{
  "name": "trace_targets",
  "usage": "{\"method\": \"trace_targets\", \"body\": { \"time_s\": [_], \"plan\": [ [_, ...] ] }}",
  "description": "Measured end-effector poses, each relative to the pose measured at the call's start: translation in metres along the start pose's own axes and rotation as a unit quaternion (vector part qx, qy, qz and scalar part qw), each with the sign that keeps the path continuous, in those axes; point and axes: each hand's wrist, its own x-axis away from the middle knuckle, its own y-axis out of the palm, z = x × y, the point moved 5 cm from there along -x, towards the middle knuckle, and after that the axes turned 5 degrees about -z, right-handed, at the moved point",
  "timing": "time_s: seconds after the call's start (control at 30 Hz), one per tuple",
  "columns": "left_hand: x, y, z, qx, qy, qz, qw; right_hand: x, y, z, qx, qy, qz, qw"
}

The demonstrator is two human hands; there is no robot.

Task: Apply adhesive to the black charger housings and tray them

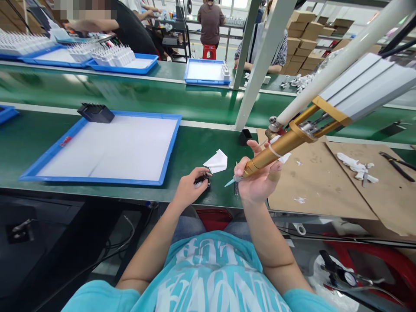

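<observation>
My left hand point(191, 185) is closed around a small black part point(202, 178) at the front of the green bench; the fingers cover much of it. My right hand point(258, 182) grips a gold-coloured dispensing gun point(271, 157) with a thin pale-blue nozzle point(229, 182). The nozzle points left towards the black part, apart from it by a short gap. Beyond my hands lies a folded white cloth point(217, 161). Tweezers point(236, 187) rest on the bench just behind the nozzle, partly hidden.
At left lies a blue-rimmed tray point(177, 130) with black parts point(95, 112) at its far corner. A black cup point(245, 137) stands near the post point(253, 82). Cardboard point(312, 190), pliers point(396, 165) and a glove point(355, 166) are at right. Co-workers sit beyond the conveyor.
</observation>
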Motion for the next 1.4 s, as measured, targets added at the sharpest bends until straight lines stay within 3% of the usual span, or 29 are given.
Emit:
{"method": "trace_targets", "body": {
  "time_s": [0.1, 0.23, 0.33, 0.7, 0.9, 1.23, 1.33, 1.4],
  "plan": [
    [0.003, -0.003, 0.003, -0.055, 0.046, 0.032, 0.997, 0.0, -0.002, -0.001, -0.001, -0.002, -0.007, 1.0],
    [0.011, -0.009, 0.014, -0.162, 0.125, -0.008, 0.979, 0.0, -0.004, -0.002, -0.012, -0.005, -0.013, 1.0],
    [0.017, -0.013, 0.019, -0.208, 0.138, -0.015, 0.968, 0.0, -0.007, -0.002, -0.012, -0.002, -0.01, 1.0],
    [0.026, -0.002, 0.012, -0.198, 0.111, 0.107, 0.968, -0.002, -0.012, -0.002, 0.003, -0.005, -0.008, 1.0],
    [0.022, 0.004, 0.015, -0.216, 0.087, 0.078, 0.969, -0.004, -0.015, -0.003, 0.002, -0.009, -0.002, 1.0],
    [0.027, 0.01, 0.012, -0.384, 0.031, 0.018, 0.922, -0.008, -0.023, -0.001, 0.008, -0.007, -0.001, 1.0],
    [0.024, 0.007, 0.003, -0.336, -0.011, -0.015, 0.942, -0.01, -0.024, -0.003, 0.016, -0.018, -0.002, 1.0],
    [0.021, 0.001, -0.003, -0.223, -0.039, 0.001, 0.974, -0.009, -0.026, -0.003, 0.032, -0.031, 0.008, 0.999]
  ]
}}
